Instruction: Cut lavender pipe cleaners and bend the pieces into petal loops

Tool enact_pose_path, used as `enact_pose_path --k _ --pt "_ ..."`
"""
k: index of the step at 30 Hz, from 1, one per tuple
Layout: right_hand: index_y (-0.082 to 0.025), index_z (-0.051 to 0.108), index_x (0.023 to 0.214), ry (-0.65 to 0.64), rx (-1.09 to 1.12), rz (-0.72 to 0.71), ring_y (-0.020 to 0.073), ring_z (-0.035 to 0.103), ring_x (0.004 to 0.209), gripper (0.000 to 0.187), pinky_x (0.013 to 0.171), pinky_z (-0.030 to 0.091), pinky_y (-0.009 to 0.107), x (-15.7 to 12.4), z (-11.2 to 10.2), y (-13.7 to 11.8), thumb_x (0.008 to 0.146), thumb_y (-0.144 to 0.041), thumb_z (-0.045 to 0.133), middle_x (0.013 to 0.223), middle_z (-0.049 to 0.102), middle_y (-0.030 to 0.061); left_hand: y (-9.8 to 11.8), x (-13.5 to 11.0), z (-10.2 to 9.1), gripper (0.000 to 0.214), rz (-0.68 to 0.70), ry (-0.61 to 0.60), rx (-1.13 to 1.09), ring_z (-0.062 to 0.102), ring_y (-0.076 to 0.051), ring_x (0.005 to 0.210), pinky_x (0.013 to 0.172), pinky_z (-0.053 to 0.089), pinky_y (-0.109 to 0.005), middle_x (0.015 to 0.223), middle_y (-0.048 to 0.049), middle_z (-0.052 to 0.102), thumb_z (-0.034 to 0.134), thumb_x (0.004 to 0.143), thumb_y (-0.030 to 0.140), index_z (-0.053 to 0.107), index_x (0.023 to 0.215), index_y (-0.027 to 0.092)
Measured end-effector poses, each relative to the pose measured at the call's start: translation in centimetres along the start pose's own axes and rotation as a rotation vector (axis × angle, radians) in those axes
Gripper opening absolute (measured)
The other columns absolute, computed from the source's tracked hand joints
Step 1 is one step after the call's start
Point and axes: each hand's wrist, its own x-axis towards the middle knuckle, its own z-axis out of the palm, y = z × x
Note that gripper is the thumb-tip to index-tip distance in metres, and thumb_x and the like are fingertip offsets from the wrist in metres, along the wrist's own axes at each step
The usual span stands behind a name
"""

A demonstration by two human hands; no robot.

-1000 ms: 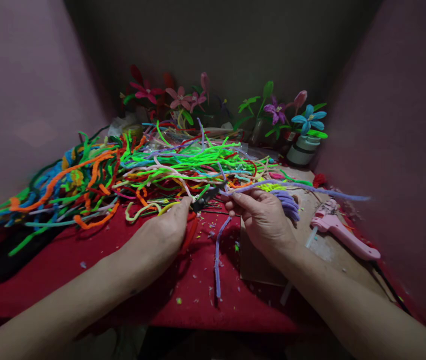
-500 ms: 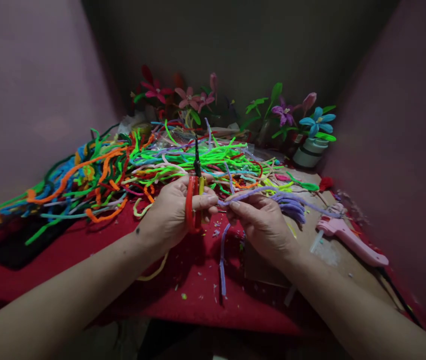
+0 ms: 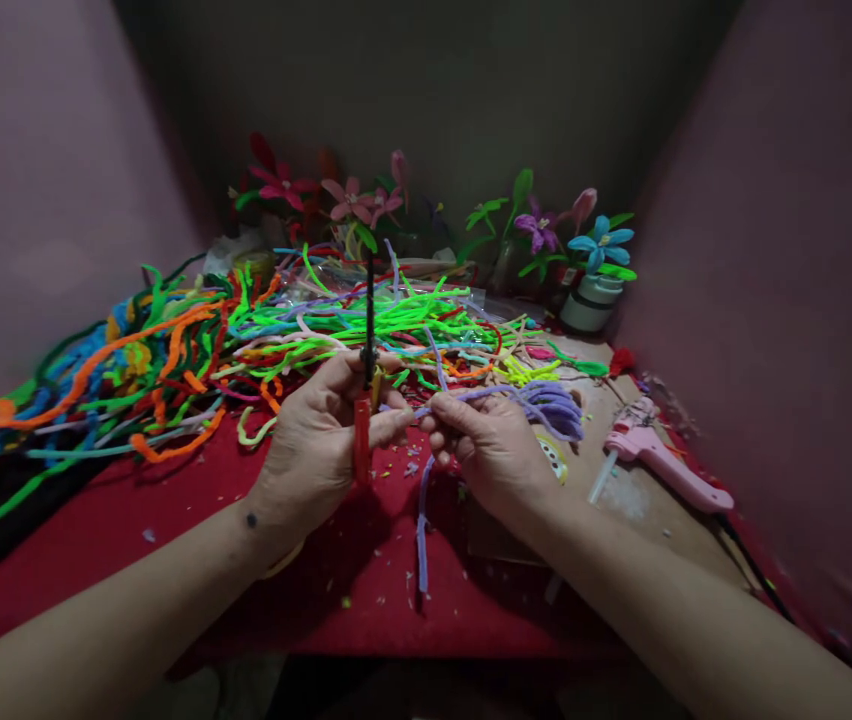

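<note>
My left hand (image 3: 321, 445) is closed round red-handled scissors (image 3: 363, 400), whose dark blades point straight up over the pile. My right hand (image 3: 490, 450) pinches a lavender pipe cleaner (image 3: 421, 520); one end hangs down onto the red cloth (image 3: 171, 520), the other runs right to a bundle of lavender loops (image 3: 553, 405). The two hands almost touch at the fingertips.
A big tangle of green, orange, blue and red pipe cleaners (image 3: 246, 340) covers the back and left. Finished pipe-cleaner flowers (image 3: 351, 200) and a potted blue flower (image 3: 597, 270) stand at the rear. A pink glue gun (image 3: 658, 470) lies on brown board at right.
My left hand lifted the scissors off the cloth and turned them upright, blades up, close to the right hand. The right hand kept its pinch on the lavender pipe cleaner.
</note>
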Motion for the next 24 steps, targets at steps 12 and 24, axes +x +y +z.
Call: enact_pose_path --k 12,24 --pt "-0.014 0.061 0.064 0.103 0.228 -0.128 0.0068 0.049 0.047 0.011 0.043 0.035 0.018 1.9 -1.9 -1.6 0.064 -0.020 0.070 0.056 0.061 0.0002 -0.1 2.6 -2.9 0.036 -0.154 0.134 -0.088 0.051 -0.004 0.050 0.046 0.043 -0.012 0.065 0.0057 0.057 0.071 0.062 0.008 0.054 0.093 0.015" --pt "-0.015 0.058 0.066 0.065 0.154 -0.157 0.0072 0.052 0.048 0.017 0.043 0.039 0.018 1.9 -2.0 -1.5 0.064 -0.025 0.071 0.057 0.061 -0.0003 -0.3 3.2 -4.0 0.039 -0.173 0.173 -0.070 0.050 -0.003 0.046 0.043 0.041 -0.012 0.062 0.0072 0.057 0.071 0.062 0.009 0.053 0.096 0.015"
